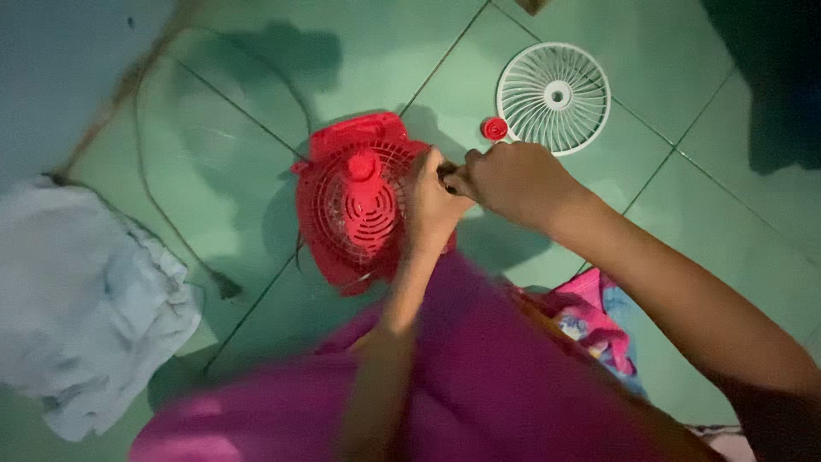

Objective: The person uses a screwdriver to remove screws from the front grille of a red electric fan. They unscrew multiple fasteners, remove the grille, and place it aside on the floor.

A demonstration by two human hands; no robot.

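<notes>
Green tiled floor (359,60) underfoot, red fan housing (355,201) propped against a magenta-clad lap, left hand (430,205) closed on its right edge, right hand (513,181) pinched shut beside it on something too small to make out, white fan grille (553,96) and small red cap (493,128) lying just beyond, pale cloth (77,299) heaped at left

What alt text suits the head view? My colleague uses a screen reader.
Both hands, left hand and right hand, meet at the edge of a red fan housing on a green tiled floor. A white fan grille and small red cap lie beyond them.
</notes>
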